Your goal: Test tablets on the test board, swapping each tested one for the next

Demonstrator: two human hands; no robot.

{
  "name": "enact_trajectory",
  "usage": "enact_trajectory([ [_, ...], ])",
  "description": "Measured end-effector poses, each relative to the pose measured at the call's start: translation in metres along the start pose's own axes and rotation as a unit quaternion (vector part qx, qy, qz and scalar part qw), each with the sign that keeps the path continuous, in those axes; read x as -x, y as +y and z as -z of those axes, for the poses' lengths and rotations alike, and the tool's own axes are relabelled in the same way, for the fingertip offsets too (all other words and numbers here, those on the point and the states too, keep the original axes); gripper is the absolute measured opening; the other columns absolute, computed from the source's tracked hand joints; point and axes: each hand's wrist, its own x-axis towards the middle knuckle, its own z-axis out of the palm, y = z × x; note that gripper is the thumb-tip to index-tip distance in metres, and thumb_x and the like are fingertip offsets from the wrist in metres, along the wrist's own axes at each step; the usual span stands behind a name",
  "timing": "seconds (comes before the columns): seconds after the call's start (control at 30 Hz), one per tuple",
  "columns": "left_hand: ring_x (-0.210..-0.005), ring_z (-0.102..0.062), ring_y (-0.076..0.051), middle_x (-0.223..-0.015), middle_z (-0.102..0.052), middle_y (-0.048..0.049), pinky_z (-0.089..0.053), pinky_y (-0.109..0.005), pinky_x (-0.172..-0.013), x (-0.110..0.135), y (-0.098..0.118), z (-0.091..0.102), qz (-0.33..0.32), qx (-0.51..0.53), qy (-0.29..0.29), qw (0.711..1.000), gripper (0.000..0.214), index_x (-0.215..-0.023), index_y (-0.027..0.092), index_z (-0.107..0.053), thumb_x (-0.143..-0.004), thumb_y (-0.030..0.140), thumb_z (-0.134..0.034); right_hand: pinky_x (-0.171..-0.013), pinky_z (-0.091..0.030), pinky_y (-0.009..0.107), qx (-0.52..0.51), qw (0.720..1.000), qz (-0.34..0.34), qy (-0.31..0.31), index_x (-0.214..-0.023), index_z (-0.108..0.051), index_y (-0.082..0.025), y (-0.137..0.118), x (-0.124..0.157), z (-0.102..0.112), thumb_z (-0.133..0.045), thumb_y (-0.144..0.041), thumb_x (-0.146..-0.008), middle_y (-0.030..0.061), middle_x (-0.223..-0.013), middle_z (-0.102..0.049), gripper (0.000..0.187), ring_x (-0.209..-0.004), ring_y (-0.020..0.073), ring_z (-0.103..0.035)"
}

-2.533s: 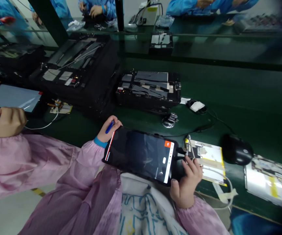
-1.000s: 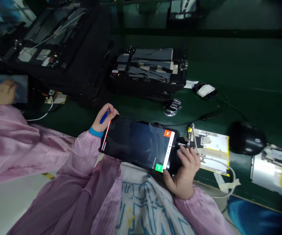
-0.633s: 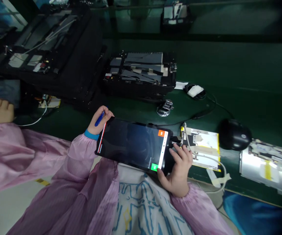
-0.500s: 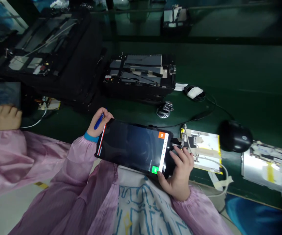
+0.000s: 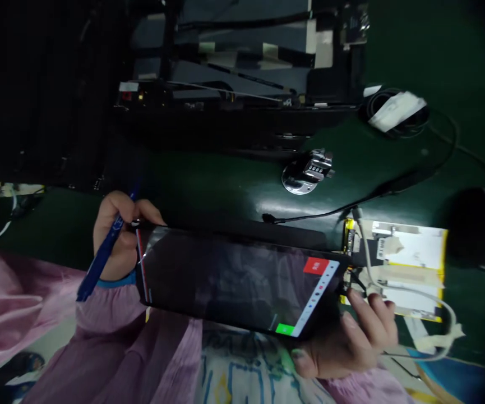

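Observation:
A tablet [image 5: 229, 280] lies tilted across my lap at the table's edge, its screen mostly dark with a red and a green block at the right end. My left hand [image 5: 118, 235] is closed on the tablet's left end. The same hand also keeps a blue pen [image 5: 101, 258] between its fingers. At the tablet's right end, my right hand [image 5: 351, 339] has its fingers apart, the thumb near the lower corner by the green block. A battery pack with bare circuitry [image 5: 414, 247] and a white cable [image 5: 442, 306] lie just beyond those fingers.
A stack of opened black device housings [image 5: 234, 129] stands behind. In front of it sits a shiny metal piece with number dials [image 5: 309, 171]. A black cable [image 5: 318, 216] runs right to a taped coil [image 5: 397, 112]. A round black object [image 5: 481, 230] is far right. Another person's pink sleeve [image 5: 19, 308] shows left.
My view has come closer to the table. The tablet has tilted and its screen is seen more obliquely. My right thumb has shifted off the screen corner. The other person's hand has nearly left the view.

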Motion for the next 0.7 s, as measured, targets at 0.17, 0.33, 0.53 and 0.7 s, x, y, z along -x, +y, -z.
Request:
enact_trajectory([
  [0.17,-0.059,-0.058,-0.014,-0.076,-0.064,-0.0035,-0.046,-0.022,-0.046,-0.002,-0.003,0.003,0.032,-0.009,0.006,0.999,0.032,-0.081,0.021,-0.049,-0.074,0.042,-0.071,-0.097,-0.028,0.068,0.023,0.997,0.069,-0.032,-0.13,-0.052,-0.023,0.001,-0.011,0.002,-0.04,-0.062,-0.083,0.0121,-0.111,-0.057,0.062,-0.115,0.0413,-0.044],
  [0.33,-0.061,-0.058,-0.014,-0.076,-0.063,-0.0051,-0.047,-0.022,-0.047,-0.004,-0.006,0.003,0.053,-0.02,0.017,0.998,0.031,-0.081,0.019,-0.047,-0.075,0.04,-0.071,-0.098,-0.026,0.066,0.035,0.996,0.066,-0.054,-0.126,-0.053,-0.024,0.003,-0.013,0.007,-0.038,-0.061,-0.084,0.0109,-0.113,-0.057,0.058,-0.118,0.0395,-0.042],
  [0.53,-0.065,-0.057,-0.014,-0.08,-0.062,-0.0061,-0.048,-0.023,-0.052,-0.002,-0.009,0.008,0.039,-0.035,-0.003,0.999,0.031,-0.084,0.019,-0.046,-0.077,0.04,-0.068,-0.101,-0.024,0.063,0.015,0.994,0.067,-0.087,-0.129,-0.05,-0.021,0.0,-0.018,0.009,-0.041,-0.056,-0.085,0.0109,-0.117,-0.056,0.057,-0.121,0.0371,-0.041],
  [0.7,-0.065,-0.057,-0.014,-0.081,-0.061,-0.0058,-0.046,-0.022,-0.054,-0.002,-0.011,0.013,0.04,-0.054,-0.01,0.998,0.032,-0.085,0.019,-0.045,-0.078,0.04,-0.067,-0.101,-0.026,0.061,0.013,0.993,0.079,-0.085,-0.131,-0.05,-0.02,0.0,-0.019,0.009,-0.042,-0.055,-0.085,0.0115,-0.117,-0.056,0.059,-0.12,0.0372,-0.042],
])
